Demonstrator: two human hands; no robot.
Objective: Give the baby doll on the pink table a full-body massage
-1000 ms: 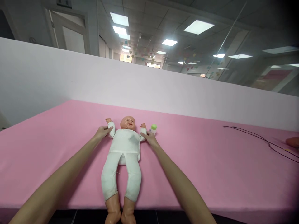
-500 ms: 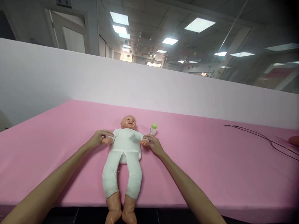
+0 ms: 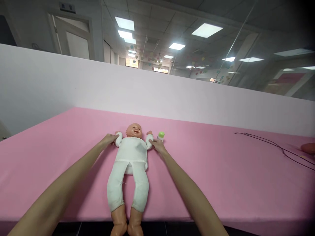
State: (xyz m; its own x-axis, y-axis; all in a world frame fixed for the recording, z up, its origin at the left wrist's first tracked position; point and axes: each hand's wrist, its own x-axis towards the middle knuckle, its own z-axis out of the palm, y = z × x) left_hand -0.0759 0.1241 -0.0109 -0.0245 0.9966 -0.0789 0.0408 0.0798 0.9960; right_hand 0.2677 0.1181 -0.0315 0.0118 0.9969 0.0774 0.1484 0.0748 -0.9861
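Note:
A baby doll (image 3: 131, 152) in white clothes lies on its back on the pink table cover (image 3: 209, 170), its feet hanging over the front edge. Both of the doll's arms are bent upward, with its hands beside its head. My left hand (image 3: 109, 140) is closed around the doll's arm on the left of the view. On the other side, my right hand (image 3: 158, 146) grips the doll's other arm, thumb against the white sleeve. Just behind my right hand stands a small bottle (image 3: 161, 135) with a green cap, its lower part partly hidden.
A thin black cable (image 3: 270, 143) runs across the right part of the table. At the far right edge lies a brownish-orange object (image 3: 308, 148), partly cut off. A low white wall (image 3: 172, 95) with glass above it borders the back of the table.
The doll's arms have swung from pointing down beside its body to bent upward beside its head, with my hands on them. The view has tilted slightly up.

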